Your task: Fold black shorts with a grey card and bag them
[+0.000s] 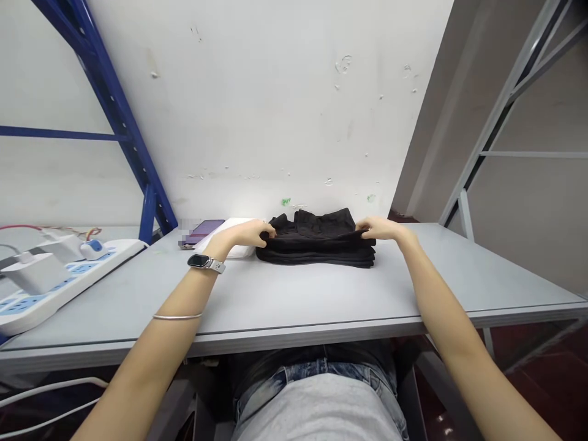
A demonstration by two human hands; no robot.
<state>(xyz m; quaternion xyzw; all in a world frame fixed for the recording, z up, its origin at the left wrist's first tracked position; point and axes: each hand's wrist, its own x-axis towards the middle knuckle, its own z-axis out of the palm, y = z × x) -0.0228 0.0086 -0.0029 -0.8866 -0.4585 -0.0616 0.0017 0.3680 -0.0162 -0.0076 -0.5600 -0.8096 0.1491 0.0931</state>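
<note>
A stack of folded black cloth pieces lies on the table in front of me, close to the wall. My left hand pinches the left edge of the upper black cloth. At the opposite side, my right hand has its fingers closed on the right edge of that same cloth. Between the hands the cloth's near edge is slightly raised above the layers under it, and its back part is crumpled. What kind of garment it is cannot be made out.
Left of the stack are a white packet and a purple flat item. A white power strip with chargers and cables runs along the table's left side. Behind stands a white wall, with a blue metal frame at left.
</note>
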